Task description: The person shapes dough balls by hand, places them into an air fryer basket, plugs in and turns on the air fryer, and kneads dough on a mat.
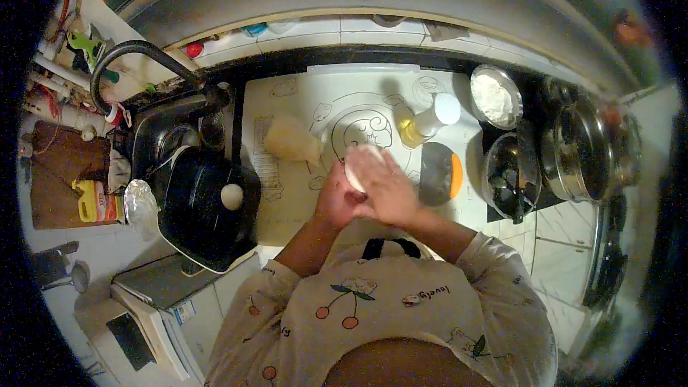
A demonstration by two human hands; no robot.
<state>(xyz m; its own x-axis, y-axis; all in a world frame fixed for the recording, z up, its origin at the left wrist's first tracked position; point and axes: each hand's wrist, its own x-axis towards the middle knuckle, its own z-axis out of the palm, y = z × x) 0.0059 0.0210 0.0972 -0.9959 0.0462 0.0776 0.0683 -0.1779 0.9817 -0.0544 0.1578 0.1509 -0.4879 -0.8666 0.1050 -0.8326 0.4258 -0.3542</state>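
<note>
Between my two hands, above the printed mat [287, 211], is a flattened round of white dough [355, 172]. My left hand [335, 197] is curled under and beside it. My right hand [393, 190] lies over it, fingers pressed on its top. A larger, pale lump of dough [292, 140] rests on the mat to the left. To the right stands a bottle of yellow oil [412, 132] with a white cap, and near it lies a dough scraper [438, 173] with an orange edge. One white dough ball [231, 196] sits in the black pan [201, 226].
A metal bowl of white flour [496, 97] stands at the back right. In front of it is a bowl with dark utensils [510, 175], and steel pots [577, 154] stand farther right. On the left are the sink tap [143, 46], a foil-like silver object [141, 208] and a yellow bottle [93, 201].
</note>
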